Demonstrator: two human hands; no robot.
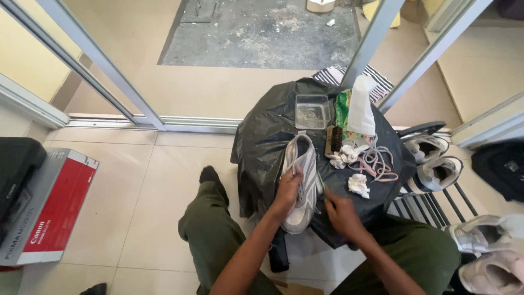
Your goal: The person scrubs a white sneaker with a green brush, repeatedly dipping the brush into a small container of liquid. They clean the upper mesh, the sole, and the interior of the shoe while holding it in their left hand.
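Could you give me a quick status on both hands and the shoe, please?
Left hand grips the white sneaker on the black plastic sheet. Right hand beside its sole. Laces, wipes nearby; nothing obstructing.

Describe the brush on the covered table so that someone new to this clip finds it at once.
Start at the round table draped in black plastic. Near its middle, just right of the white sneaker that the left hand holds, lies a small wooden brush. Its dark bristles and brown back set it apart from the white bottle and crumpled tissues beside it.
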